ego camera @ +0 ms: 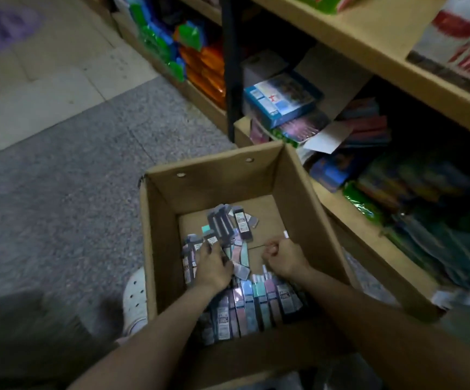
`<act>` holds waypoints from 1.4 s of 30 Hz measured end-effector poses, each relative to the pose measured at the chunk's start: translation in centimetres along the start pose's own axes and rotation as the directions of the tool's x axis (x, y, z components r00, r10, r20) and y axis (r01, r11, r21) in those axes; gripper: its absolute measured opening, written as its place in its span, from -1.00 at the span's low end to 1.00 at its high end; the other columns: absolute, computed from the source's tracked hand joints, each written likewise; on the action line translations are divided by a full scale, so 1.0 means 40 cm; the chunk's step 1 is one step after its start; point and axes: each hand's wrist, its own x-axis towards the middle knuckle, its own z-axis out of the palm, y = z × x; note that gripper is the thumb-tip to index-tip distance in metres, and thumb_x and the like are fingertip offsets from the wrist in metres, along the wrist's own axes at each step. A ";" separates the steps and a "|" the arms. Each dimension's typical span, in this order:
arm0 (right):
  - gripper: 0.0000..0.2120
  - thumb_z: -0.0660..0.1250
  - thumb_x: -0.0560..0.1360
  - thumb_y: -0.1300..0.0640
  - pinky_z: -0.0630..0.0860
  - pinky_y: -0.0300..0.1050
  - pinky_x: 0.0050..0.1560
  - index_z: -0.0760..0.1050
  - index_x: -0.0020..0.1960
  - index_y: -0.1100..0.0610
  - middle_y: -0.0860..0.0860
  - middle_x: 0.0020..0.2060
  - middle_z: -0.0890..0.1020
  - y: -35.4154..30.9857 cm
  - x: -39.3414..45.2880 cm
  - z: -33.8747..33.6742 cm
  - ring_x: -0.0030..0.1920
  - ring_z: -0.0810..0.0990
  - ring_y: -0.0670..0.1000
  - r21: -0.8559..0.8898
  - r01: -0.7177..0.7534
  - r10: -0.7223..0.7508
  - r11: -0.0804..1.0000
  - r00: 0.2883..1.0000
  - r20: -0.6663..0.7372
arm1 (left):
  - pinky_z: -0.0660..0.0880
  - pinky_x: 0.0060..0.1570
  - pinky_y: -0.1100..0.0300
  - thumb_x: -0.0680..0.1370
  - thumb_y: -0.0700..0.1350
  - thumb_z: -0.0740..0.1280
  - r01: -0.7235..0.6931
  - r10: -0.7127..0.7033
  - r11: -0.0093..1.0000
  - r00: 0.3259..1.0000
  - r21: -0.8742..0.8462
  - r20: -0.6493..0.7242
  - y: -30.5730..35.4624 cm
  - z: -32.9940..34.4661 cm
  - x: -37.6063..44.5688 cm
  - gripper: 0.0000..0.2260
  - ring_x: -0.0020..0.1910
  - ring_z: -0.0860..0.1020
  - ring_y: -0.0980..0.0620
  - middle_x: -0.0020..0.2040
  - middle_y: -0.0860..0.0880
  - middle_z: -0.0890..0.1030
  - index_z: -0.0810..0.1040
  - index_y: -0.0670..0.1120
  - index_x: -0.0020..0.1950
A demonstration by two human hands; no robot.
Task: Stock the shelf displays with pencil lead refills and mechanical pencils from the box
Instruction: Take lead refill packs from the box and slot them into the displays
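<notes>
Your left hand point(212, 267) lay flat on the small pastel refill packs point(252, 301) deep in the brown cardboard box point(211, 170), nearer them than your clenched right hand point(283, 258) just beside.

Box: open brown cardboard box point(214, 178) on grey speckled floor point(59, 178)
Contents: small pastel refill packets point(252, 302)
Left hand point(212, 267): resting on packets
Right hand point(283, 258): fist, contents unclear
Beside: wooden shelf unit point(369, 38)

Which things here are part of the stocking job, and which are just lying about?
Job: cardboard box; small packets inside it; left hand on the packets; right hand, curled; wooden shelf.
Lying about: blue boxed set; orange packs; white clog.
</notes>
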 end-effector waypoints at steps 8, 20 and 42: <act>-0.65 0.36 0.53 0.06 0.44 -0.06 0.12 0.45 0.23 0.22 0.22 0.15 0.59 -0.028 0.178 0.094 0.19 0.54 0.22 0.023 -0.073 0.076 0.997 0.988 -0.133 | -0.08 0.48 -0.13 0.62 0.15 0.13 -0.005 -0.042 0.950 0.989 0.311 0.144 -0.061 0.022 0.080 -0.49 0.55 -0.16 -0.23 0.60 -0.11 -0.10 0.10 0.13 0.56; -0.79 0.41 0.46 0.33 0.59 0.14 0.11 0.58 0.09 0.29 0.23 -0.01 0.65 0.011 0.180 0.142 -0.04 0.64 0.17 0.584 -0.248 0.284 0.773 0.958 0.030 | 0.22 0.38 0.08 0.58 -0.04 0.30 0.032 -0.037 0.999 0.986 -0.035 -0.165 -0.039 0.031 0.078 -0.65 0.38 0.28 -0.13 0.41 -0.13 0.36 0.45 -0.07 0.36; -0.33 0.59 0.29 0.15 0.38 -0.14 0.12 0.40 0.34 0.12 0.16 0.22 0.46 0.007 0.206 0.169 0.22 0.45 0.14 -0.149 0.177 -0.182 0.973 0.983 -0.023 | 0.53 0.15 -0.18 0.65 -0.24 0.17 0.257 -0.380 0.541 0.924 -0.801 0.040 -0.003 0.036 0.085 -0.78 0.13 0.58 -0.21 0.16 -0.19 0.60 0.46 -0.02 0.24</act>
